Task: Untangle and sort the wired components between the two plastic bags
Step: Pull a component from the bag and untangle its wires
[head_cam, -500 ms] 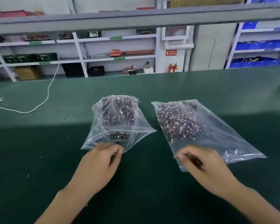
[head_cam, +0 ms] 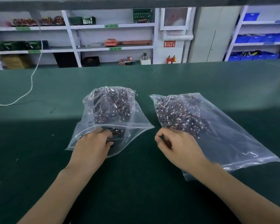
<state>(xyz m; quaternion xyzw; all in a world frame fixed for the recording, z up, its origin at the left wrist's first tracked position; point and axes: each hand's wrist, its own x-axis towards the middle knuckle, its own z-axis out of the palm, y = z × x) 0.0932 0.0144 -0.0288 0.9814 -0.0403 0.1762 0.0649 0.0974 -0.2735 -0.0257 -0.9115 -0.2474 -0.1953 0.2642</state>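
Two clear bags of wired components, side by side mid-table.

Left hand [head_cam: 94, 143] reaches into the left bag [head_cam: 90, 120] mouth, fingers curled; grip unclear. Right hand [head_cam: 179, 144] pinches a dark component [head_cam: 167, 143] at the right bag [head_cam: 233, 139] near edge.

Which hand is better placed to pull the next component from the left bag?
Left, probably: the left hand already lies at the left bag's open mouth, while the right hand pinches something dark by the right bag.
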